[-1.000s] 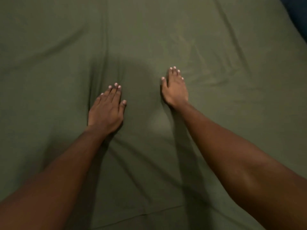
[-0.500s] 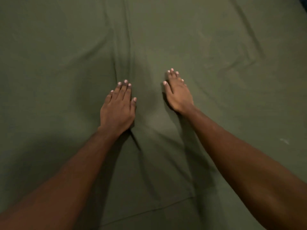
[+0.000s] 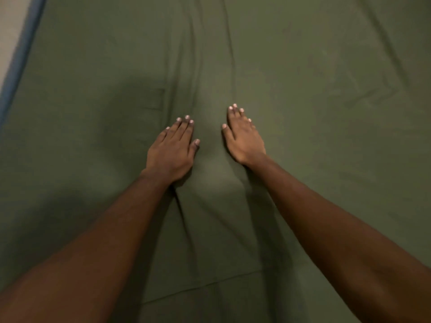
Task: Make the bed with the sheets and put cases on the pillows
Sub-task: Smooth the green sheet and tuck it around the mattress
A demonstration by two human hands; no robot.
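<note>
Sheet [image 3: 314, 113] spread on bed, we judge | our left hand [image 3: 171, 151] and right hand [image 3: 243, 138] flat, fingers extended, holding nothing | central creases [image 3: 198, 66] unsmoothed | no pillows visible, cases presumably pending

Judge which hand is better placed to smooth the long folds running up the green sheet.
Left, probably: the left hand lies flat, fingertips just below the long folds; the right hand sits beside them.
</note>
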